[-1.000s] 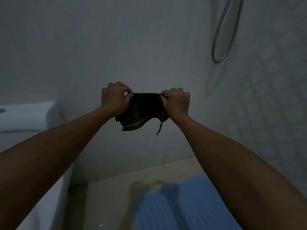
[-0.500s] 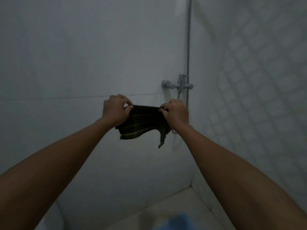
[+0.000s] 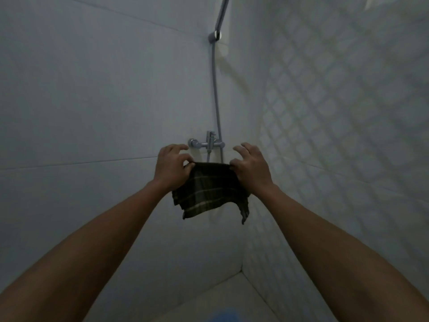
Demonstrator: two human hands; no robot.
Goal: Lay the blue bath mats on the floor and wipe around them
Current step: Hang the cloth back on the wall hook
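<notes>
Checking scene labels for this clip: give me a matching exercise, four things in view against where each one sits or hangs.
Things:
1. plaid cloth
2. shower mixer
3. shower hose
4. blue bath mat

Places:
A. at the bottom edge of the view, on the floor
B. running up the wall corner
C. pinched by its top edge between left hand and right hand
D. mounted on the wall just above the hands

Pairs: 1-C, 2-D, 3-B, 4-A
</notes>
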